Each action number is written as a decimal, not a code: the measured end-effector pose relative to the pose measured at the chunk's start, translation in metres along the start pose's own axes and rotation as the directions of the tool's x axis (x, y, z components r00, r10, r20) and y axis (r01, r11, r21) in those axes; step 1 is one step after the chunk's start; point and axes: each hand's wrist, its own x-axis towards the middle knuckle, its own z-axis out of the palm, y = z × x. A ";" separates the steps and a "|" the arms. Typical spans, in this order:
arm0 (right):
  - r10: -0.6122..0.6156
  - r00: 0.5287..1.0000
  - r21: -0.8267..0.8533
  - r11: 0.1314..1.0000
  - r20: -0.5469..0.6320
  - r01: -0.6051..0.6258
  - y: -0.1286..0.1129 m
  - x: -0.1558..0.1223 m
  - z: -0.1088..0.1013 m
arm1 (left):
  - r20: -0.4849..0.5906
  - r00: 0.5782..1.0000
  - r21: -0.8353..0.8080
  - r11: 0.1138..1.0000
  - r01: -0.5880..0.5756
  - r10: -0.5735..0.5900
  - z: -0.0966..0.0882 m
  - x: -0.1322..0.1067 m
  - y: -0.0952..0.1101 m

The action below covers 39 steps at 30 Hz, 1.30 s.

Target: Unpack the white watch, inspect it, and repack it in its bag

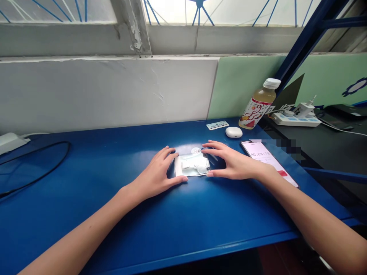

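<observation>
A small flat clear packet [178,166] lies on the blue desk, with something white and possibly a coiled cord inside; I cannot make out its kind. My left hand [160,172] is at the packet's left side, thumb by the near edge and fingers by the far left corner. On the opposite side is my right hand [231,162], its thumb by the near right corner and its fingers by the far right one. Both hands are open, thumb and fingers apart, framing the packet. Whether the fingertips press on it is hard to tell.
A phone [275,168] showing a timer lies beside my right forearm. Behind are a white earbud case [234,132], a printed card [217,125] and a drink bottle [258,105]. A power strip [296,119] sits at right; a black cable [61,164] curves at left.
</observation>
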 end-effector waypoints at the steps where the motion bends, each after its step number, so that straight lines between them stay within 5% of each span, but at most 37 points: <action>1: 0.006 1.000 -0.003 1.000 0.005 -0.006 0.000 0.000 0.000 | -0.007 1.000 0.002 1.000 -0.003 0.003 0.000 0.000 0.000; 12: -0.007 1.000 -0.007 1.000 0.011 0.007 0.006 -0.005 -0.006 | 0.023 1.000 0.031 1.000 -0.004 0.003 -0.003 -0.001 -0.001; 21: -0.142 0.975 0.116 0.980 -0.171 0.163 -0.010 0.003 -0.002 | -0.017 1.000 -0.041 0.999 -0.026 0.026 -0.006 0.000 -0.001; 26: 0.111 0.931 0.360 0.932 -0.347 0.023 -0.013 0.007 0.004 | -0.141 0.989 -0.145 0.988 -0.061 0.040 -0.008 0.001 0.003; 31: 0.297 0.929 0.579 0.807 -0.220 -0.120 -0.008 0.012 0.014 | -0.179 0.982 -0.143 0.986 -0.089 0.063 -0.005 0.000 0.006; 35: 0.272 0.933 0.495 0.860 -0.236 -0.126 -0.008 0.012 0.019 | -0.100 0.991 -0.126 0.987 -0.097 0.085 -0.005 0.002 0.004; 39: 0.179 0.935 0.206 0.971 -0.306 -0.119 -0.012 0.007 0.014 | -0.064 0.997 -0.111 0.993 -0.049 0.042 -0.007 0.003 0.003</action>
